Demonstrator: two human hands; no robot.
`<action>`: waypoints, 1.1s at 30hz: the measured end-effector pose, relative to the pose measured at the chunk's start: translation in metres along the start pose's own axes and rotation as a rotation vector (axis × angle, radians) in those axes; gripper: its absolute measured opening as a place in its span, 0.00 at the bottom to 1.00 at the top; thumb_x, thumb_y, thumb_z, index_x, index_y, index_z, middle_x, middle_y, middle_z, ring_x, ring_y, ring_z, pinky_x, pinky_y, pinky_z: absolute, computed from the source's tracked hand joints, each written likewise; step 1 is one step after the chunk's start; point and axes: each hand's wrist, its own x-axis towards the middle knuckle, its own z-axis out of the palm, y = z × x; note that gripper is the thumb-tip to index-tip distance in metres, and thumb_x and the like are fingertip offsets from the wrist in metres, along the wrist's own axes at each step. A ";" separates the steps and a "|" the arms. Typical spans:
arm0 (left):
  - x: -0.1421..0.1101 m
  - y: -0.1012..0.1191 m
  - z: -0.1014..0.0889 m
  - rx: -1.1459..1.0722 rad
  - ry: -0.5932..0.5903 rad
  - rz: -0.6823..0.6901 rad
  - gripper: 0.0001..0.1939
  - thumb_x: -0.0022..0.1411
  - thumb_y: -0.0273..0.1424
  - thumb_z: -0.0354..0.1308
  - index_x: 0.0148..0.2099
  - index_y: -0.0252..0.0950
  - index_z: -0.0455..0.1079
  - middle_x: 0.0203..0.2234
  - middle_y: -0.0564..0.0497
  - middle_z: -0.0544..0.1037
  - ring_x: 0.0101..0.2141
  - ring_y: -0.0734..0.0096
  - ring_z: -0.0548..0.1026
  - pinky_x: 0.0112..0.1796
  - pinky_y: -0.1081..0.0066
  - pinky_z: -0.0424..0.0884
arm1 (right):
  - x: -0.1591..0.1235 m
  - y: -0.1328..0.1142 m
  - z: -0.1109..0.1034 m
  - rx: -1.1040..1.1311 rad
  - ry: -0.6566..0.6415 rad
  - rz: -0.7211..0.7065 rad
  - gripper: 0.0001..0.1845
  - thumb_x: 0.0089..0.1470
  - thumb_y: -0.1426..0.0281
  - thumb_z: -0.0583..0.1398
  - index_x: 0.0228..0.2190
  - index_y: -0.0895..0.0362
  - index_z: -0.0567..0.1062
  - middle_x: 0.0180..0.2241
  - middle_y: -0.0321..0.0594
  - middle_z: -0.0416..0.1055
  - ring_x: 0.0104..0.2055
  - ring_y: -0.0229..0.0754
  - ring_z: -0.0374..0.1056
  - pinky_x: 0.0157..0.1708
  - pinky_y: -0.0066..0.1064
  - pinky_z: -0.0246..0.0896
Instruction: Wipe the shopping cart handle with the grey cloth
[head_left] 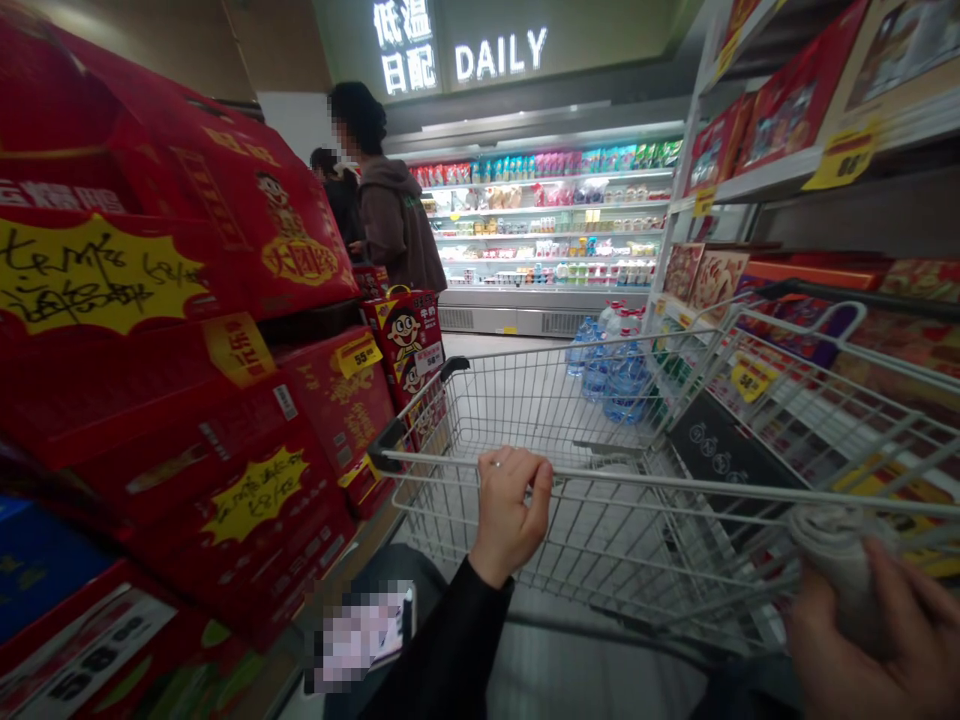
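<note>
Supermarket flooring (577,680) shows grey along the bottom of the frame, beneath a wire shopping cart (525,530). Nearest, at lower right, the right hand (862,630) curls closed around a rolled grey bundle (840,560), which rests against the cart's handle bar (660,482); what the bundle is cannot be told, though it looks like soft cloth and would likely be light and squashable, needing only a gentle hold around its middle. Toward the centre, the left hand (510,510), with a ring on one finger, wraps firmly around the same bar, its black sleeve (442,650) running down to a pixelated rectangle (364,635). The cart looks light, stiff and easily rolled, and its bar is the natural place to hold. Inside, a black flap (724,460) lies at right, while blue-tinted water bottles (607,375) stand toward the far end. Red gift boxes (255,490) with yellow price tags are stacked at left, and red-boxed goods (780,125) fill shelves at upper right. Beyond, two people (394,215) stand before a refrigerated display case (547,230) under a lit DAILY sign (501,52).
</note>
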 end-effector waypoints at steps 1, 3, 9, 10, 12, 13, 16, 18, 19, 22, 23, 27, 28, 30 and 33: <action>0.000 0.000 0.000 -0.005 -0.001 0.002 0.16 0.75 0.32 0.46 0.33 0.38 0.67 0.26 0.53 0.71 0.34 0.68 0.69 0.45 0.61 0.59 | -0.006 -0.012 0.002 -0.003 -0.018 -0.019 0.38 0.44 0.75 0.73 0.58 0.52 0.77 0.52 0.55 0.76 0.50 0.65 0.74 0.49 0.54 0.70; 0.000 0.001 -0.001 -0.015 -0.006 0.000 0.15 0.74 0.32 0.47 0.33 0.38 0.67 0.26 0.53 0.71 0.34 0.68 0.69 0.45 0.61 0.59 | -0.025 -0.041 0.007 0.068 -0.144 -0.065 0.35 0.51 0.75 0.70 0.60 0.49 0.75 0.50 0.50 0.77 0.48 0.58 0.75 0.50 0.51 0.71; 0.001 0.000 -0.005 -0.020 -0.033 0.012 0.14 0.74 0.33 0.47 0.36 0.39 0.69 0.28 0.53 0.73 0.35 0.68 0.70 0.46 0.60 0.59 | -0.061 -0.073 0.018 0.260 -0.442 -0.264 0.30 0.60 0.76 0.62 0.62 0.46 0.71 0.52 0.47 0.74 0.53 0.51 0.71 0.54 0.47 0.68; 0.001 0.000 -0.005 -0.019 -0.035 0.012 0.14 0.74 0.33 0.47 0.36 0.39 0.69 0.28 0.53 0.73 0.35 0.68 0.70 0.46 0.60 0.59 | -0.057 -0.067 0.017 0.212 -0.386 -0.242 0.31 0.59 0.76 0.63 0.62 0.45 0.71 0.53 0.47 0.74 0.53 0.52 0.71 0.54 0.48 0.67; 0.001 0.000 -0.004 -0.019 -0.032 0.010 0.14 0.74 0.33 0.47 0.35 0.39 0.69 0.28 0.53 0.73 0.35 0.67 0.70 0.46 0.60 0.59 | -0.043 -0.051 0.013 0.110 -0.247 -0.179 0.35 0.55 0.78 0.66 0.61 0.45 0.72 0.53 0.48 0.75 0.53 0.54 0.72 0.54 0.49 0.67; 0.001 0.001 -0.004 -0.019 -0.028 0.008 0.14 0.74 0.33 0.47 0.35 0.39 0.69 0.27 0.53 0.73 0.35 0.67 0.70 0.46 0.60 0.59 | -0.036 -0.042 0.011 0.066 -0.176 -0.152 0.36 0.52 0.79 0.68 0.61 0.45 0.73 0.53 0.47 0.75 0.52 0.54 0.73 0.54 0.50 0.67; 0.002 0.002 -0.003 -0.017 -0.019 0.009 0.14 0.74 0.32 0.48 0.35 0.39 0.69 0.27 0.53 0.73 0.35 0.67 0.70 0.46 0.60 0.59 | -0.028 -0.028 0.009 0.000 -0.048 -0.094 0.37 0.49 0.79 0.70 0.59 0.46 0.75 0.51 0.48 0.76 0.50 0.55 0.74 0.51 0.48 0.70; 0.002 0.002 -0.002 -0.020 -0.019 0.012 0.14 0.74 0.32 0.48 0.35 0.39 0.68 0.27 0.53 0.73 0.34 0.67 0.70 0.46 0.60 0.59 | -0.037 -0.030 0.012 0.012 -0.065 -0.097 0.36 0.49 0.78 0.70 0.59 0.47 0.75 0.51 0.48 0.76 0.49 0.55 0.74 0.51 0.48 0.70; 0.003 0.002 -0.002 -0.022 -0.021 0.013 0.14 0.74 0.32 0.48 0.35 0.39 0.68 0.28 0.53 0.73 0.35 0.67 0.70 0.46 0.59 0.59 | -0.045 -0.033 0.014 0.040 -0.109 -0.120 0.35 0.51 0.77 0.69 0.59 0.47 0.75 0.51 0.48 0.76 0.50 0.54 0.73 0.52 0.48 0.69; 0.003 0.001 -0.002 -0.020 -0.025 0.010 0.13 0.74 0.33 0.48 0.35 0.39 0.69 0.28 0.53 0.73 0.35 0.67 0.70 0.46 0.60 0.59 | -0.073 -0.047 0.019 0.158 -0.296 -0.222 0.30 0.55 0.77 0.66 0.57 0.46 0.76 0.51 0.47 0.74 0.53 0.53 0.71 0.53 0.48 0.69; 0.003 0.001 -0.002 -0.019 -0.024 0.011 0.13 0.74 0.33 0.49 0.35 0.39 0.69 0.28 0.54 0.73 0.35 0.68 0.70 0.46 0.60 0.59 | -0.080 -0.051 0.019 0.185 -0.348 -0.242 0.28 0.56 0.78 0.65 0.57 0.46 0.76 0.51 0.46 0.74 0.54 0.52 0.71 0.53 0.47 0.69; 0.003 0.001 -0.003 -0.011 -0.020 0.014 0.13 0.74 0.33 0.48 0.35 0.39 0.69 0.28 0.54 0.74 0.35 0.68 0.71 0.46 0.60 0.59 | -0.087 -0.057 0.013 0.227 -0.468 -0.273 0.24 0.58 0.80 0.62 0.53 0.48 0.78 0.51 0.45 0.74 0.54 0.50 0.70 0.52 0.44 0.70; 0.003 0.001 -0.003 -0.007 -0.021 0.014 0.14 0.74 0.33 0.48 0.35 0.39 0.69 0.28 0.53 0.74 0.35 0.67 0.71 0.46 0.60 0.59 | -0.083 -0.057 0.012 0.230 -0.480 -0.285 0.24 0.58 0.80 0.62 0.53 0.49 0.78 0.51 0.46 0.74 0.54 0.49 0.70 0.52 0.44 0.70; 0.003 0.000 -0.003 0.000 -0.027 0.014 0.15 0.74 0.33 0.47 0.35 0.39 0.69 0.28 0.53 0.74 0.36 0.67 0.71 0.47 0.60 0.58 | -0.068 -0.058 0.010 0.219 -0.449 -0.291 0.24 0.57 0.81 0.62 0.52 0.50 0.78 0.52 0.46 0.74 0.54 0.49 0.70 0.53 0.44 0.70; 0.003 0.000 -0.003 -0.009 -0.042 0.018 0.15 0.75 0.34 0.46 0.37 0.39 0.70 0.30 0.53 0.75 0.37 0.67 0.72 0.48 0.59 0.58 | -0.044 -0.063 0.014 0.188 -0.293 -0.257 0.28 0.53 0.83 0.64 0.54 0.49 0.77 0.52 0.46 0.73 0.55 0.51 0.70 0.54 0.47 0.70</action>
